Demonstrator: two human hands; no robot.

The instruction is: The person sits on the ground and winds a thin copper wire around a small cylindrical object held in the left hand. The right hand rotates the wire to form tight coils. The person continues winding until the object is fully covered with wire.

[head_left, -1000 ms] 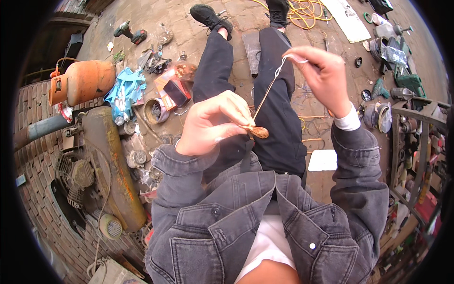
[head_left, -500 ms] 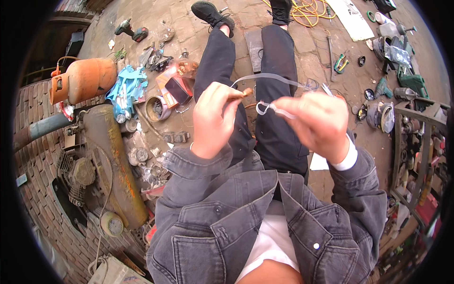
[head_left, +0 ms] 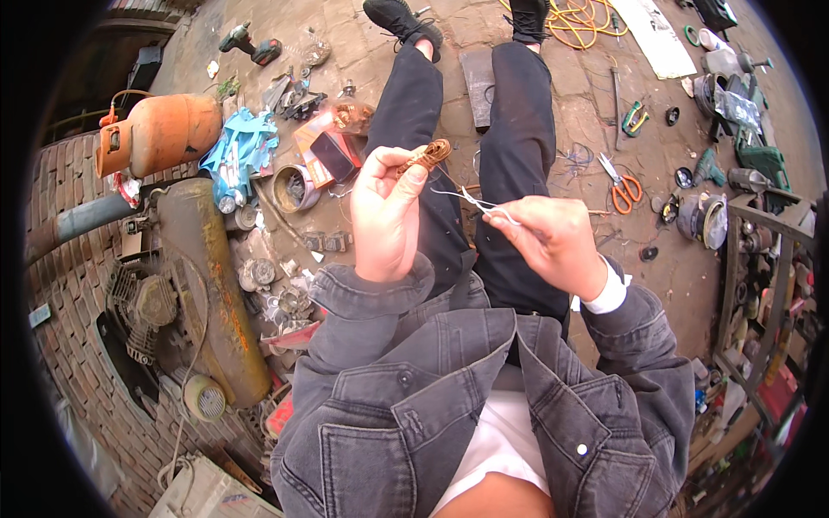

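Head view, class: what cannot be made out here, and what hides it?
In the head view:
Copper-coloured coil: lower end covered by the left hand.
White strip: pinched part hidden by the right hand.
Right shoe: toe cut off by the upper edge.
Metal rack: right side lost in the dark rim.

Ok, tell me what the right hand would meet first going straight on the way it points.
Past the white strand in its grip, the right hand would probably meet the left hand first, near the coil pinched there; one view leaves the depth unclear.
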